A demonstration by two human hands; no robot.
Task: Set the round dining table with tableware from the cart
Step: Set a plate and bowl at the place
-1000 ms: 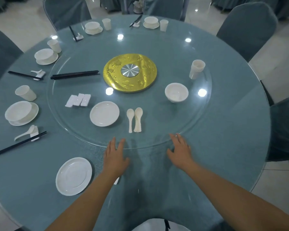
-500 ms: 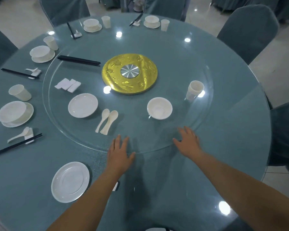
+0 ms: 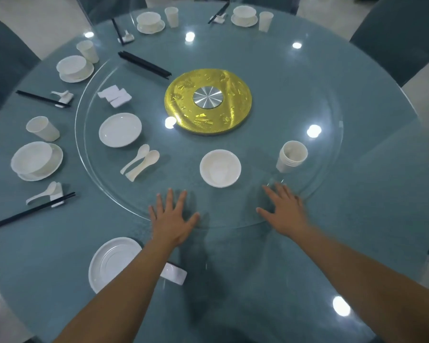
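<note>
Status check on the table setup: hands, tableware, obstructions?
Left hand and right hand open, flat on glass turntable edge. Bowl just ahead, cup stack beside. Nothing blocking.

Single head view, from above the near edge of the round surface [image 3: 357, 219], facing forward and down, close. Wide angle, bending the rim. Gold disc [image 3: 208, 101] just above centre; both forearms entering from 6 o'clock; chairs [image 3: 401, 38] at 1 o'clock.

No readable text, label, brand, number or sign appeared anywhere. The gold disc [image 3: 208, 101] at the centre of the tabletop [image 3: 357, 219] bore embossed patterns, but none resolved into legible characters, and the white tableware was plain.
</note>
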